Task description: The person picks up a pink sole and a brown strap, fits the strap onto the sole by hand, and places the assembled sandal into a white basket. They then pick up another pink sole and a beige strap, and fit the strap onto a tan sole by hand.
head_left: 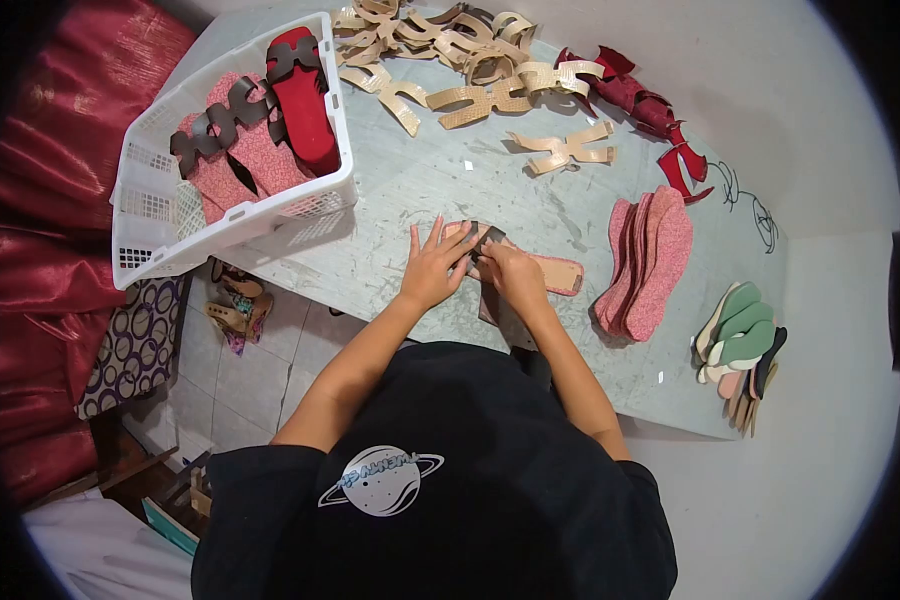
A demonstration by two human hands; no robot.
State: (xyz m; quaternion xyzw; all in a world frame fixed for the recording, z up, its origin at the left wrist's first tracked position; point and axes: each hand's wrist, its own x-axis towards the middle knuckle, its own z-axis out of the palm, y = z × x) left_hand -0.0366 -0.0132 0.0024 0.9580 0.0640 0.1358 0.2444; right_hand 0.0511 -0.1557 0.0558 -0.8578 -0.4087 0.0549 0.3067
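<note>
A pink sandal insole (560, 273) lies flat on the scratched grey-green table (440, 175), right in front of me. A dark strap piece (482, 238) sits across its near end. My left hand (432, 265) presses flat on the insole's left end, fingers spread. My right hand (507, 268) pinches the dark strap against the insole. Part of the insole is hidden under both hands.
A white basket (145, 205) holding pink and red soles with dark straps stands at the table's left corner. Gold straps (450, 60) and red straps (645, 110) lie at the back. Pink insoles (655, 255) are stacked to the right, and green-and-white soles (740, 330) at the right edge.
</note>
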